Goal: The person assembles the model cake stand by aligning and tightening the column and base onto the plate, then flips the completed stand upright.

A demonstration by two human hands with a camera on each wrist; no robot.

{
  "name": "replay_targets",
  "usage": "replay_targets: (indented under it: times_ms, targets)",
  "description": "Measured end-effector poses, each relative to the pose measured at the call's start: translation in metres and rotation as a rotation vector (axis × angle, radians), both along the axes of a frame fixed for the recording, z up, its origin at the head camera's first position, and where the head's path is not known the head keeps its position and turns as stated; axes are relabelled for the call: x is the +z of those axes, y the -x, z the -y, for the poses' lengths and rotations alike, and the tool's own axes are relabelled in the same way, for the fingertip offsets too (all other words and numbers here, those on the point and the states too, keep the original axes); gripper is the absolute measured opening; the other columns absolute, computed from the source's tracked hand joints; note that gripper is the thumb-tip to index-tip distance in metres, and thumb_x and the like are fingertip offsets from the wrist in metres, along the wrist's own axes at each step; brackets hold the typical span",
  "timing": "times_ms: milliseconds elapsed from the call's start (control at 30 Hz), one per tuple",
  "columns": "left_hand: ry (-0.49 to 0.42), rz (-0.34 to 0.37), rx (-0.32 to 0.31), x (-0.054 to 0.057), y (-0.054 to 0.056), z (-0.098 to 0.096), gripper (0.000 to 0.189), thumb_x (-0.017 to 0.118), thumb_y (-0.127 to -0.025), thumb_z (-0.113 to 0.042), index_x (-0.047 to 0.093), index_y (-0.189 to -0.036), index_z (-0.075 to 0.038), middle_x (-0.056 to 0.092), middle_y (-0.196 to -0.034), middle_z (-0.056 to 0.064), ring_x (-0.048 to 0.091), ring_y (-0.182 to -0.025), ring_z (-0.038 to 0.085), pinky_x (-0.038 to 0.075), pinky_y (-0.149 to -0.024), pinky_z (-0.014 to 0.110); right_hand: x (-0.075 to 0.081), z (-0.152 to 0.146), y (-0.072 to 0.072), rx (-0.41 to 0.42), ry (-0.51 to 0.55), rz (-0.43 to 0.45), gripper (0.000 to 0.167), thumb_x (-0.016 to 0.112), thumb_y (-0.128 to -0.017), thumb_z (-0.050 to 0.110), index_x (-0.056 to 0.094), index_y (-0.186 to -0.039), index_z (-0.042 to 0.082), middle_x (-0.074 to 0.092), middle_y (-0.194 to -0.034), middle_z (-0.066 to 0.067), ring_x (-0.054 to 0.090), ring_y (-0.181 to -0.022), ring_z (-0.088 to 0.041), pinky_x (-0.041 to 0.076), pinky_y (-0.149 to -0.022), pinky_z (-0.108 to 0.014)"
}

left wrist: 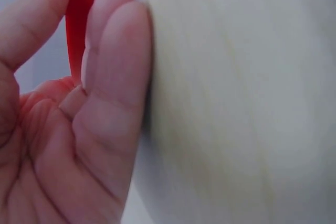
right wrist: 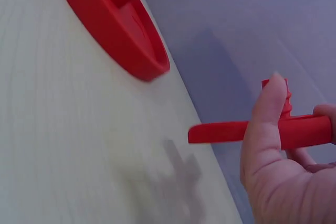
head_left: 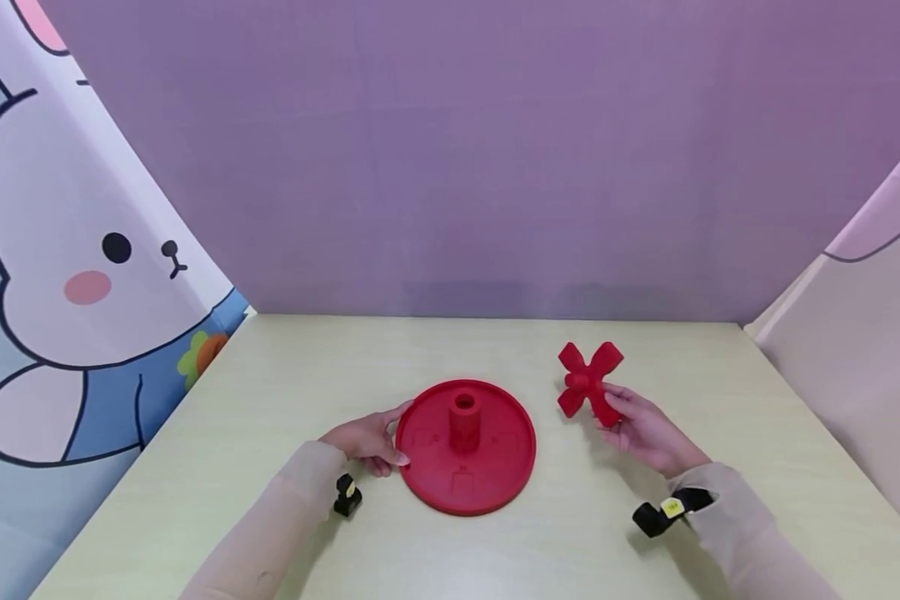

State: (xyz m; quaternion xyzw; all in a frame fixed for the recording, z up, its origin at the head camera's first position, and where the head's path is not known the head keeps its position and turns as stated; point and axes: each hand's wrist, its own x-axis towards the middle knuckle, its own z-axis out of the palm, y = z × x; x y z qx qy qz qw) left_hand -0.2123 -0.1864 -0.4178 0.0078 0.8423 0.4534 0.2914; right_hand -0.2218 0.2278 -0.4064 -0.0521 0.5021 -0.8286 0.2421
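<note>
disc (head_left: 487, 458) and cross (head_left: 587, 382) look smooth plastic, the tabletop (head_left: 450, 554) wood.

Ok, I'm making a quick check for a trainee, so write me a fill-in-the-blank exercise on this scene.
1. The left hand holds the rim of a disc coloured ____.
2. The right hand holds a flower-like piece with ____ petals.
3. The disc's upright hollow post is open at the ____.

Missing words: red; four; top.
</note>
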Motion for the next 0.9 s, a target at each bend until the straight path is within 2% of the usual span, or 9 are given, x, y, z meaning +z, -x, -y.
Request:
replay_targets:
  times_ms: [167,333,467,567,633,767,900]
  targets:
    - [-0.006,-0.001,0.008,-0.001,0.001,-0.001,0.093,0.075,-0.082,-0.006,0.019,-0.154,-0.019,0.063,-0.066,0.009,0.056,-0.051,0.015,0.055,-0.056,0.03,0.007,0.016,-0.005,-0.041,-0.052,-0.043,0.013,0.045,-0.102,0.014,0.051,-0.114,0.016,0.055,-0.104,-0.002,0.06,-0.086,-0.014,0.053,-0.081,-0.024]
    - [-0.013,-0.002,0.004,0.0,0.0,-0.001,0.092,0.075,-0.082,-0.006,0.02,-0.154,-0.02,0.063,-0.067,0.009,0.056,-0.051,0.015,0.055,-0.057,0.03,0.012,0.029,-0.009,-0.05,-0.077,-0.069,0.019,0.046,-0.102,0.013,0.044,-0.12,0.012,0.052,-0.108,-0.003,0.059,-0.089,-0.015,0.052,-0.084,-0.025]
    - [-0.015,-0.014,0.001,0.0,-0.002,0.001,0.092,0.075,-0.082,-0.005,0.02,-0.154,-0.02,0.062,-0.067,0.009,0.056,-0.052,0.016,0.055,-0.057,0.03,0.013,0.039,-0.009,-0.045,-0.067,-0.12,0.035,0.045,-0.102,0.011,0.035,-0.133,0.0,0.05,-0.112,-0.004,0.059,-0.091,-0.015,0.051,-0.087,-0.026]
    - [-0.019,-0.017,-0.002,0.001,-0.003,0.001,0.092,0.075,-0.082,-0.005,0.02,-0.154,-0.019,0.063,-0.067,0.009,0.056,-0.052,0.016,0.055,-0.057,0.03,0.013,0.05,-0.008,-0.039,-0.104,-0.17,0.051,0.043,-0.102,0.011,0.019,-0.143,-0.011,0.048,-0.114,-0.004,0.059,-0.094,-0.013,0.05,-0.089,-0.025]
    - [-0.018,-0.016,0.0,0.001,-0.002,0.001,0.092,0.075,-0.082,-0.005,0.02,-0.154,-0.019,0.063,-0.067,0.009,0.056,-0.051,0.016,0.055,-0.057,0.03,0.012,0.058,-0.008,-0.044,-0.143,-0.198,0.057,0.042,-0.103,0.01,0.012,-0.145,-0.013,0.046,-0.118,-0.006,0.058,-0.096,-0.012,0.05,-0.09,-0.025]
    - [-0.009,-0.006,0.012,-0.002,-0.001,0.001,0.092,0.075,-0.082,-0.005,0.02,-0.154,-0.02,0.063,-0.066,0.009,0.057,-0.051,0.015,0.055,-0.056,0.029,0.01,0.074,-0.007,-0.064,-0.2,-0.24,0.055,0.039,-0.103,0.006,0.012,-0.146,-0.014,0.042,-0.123,-0.01,0.058,-0.096,-0.011,0.049,-0.09,-0.024]
    - [0.002,-0.003,0.021,-0.003,0.0,0.0,0.092,0.075,-0.082,-0.006,0.02,-0.154,-0.02,0.062,-0.066,0.009,0.057,-0.051,0.015,0.055,-0.056,0.029,0.009,0.088,-0.006,-0.075,-0.24,-0.286,0.05,0.039,-0.102,0.004,0.019,-0.144,-0.015,0.046,-0.117,-0.009,0.057,-0.096,-0.014,0.05,-0.088,-0.023]
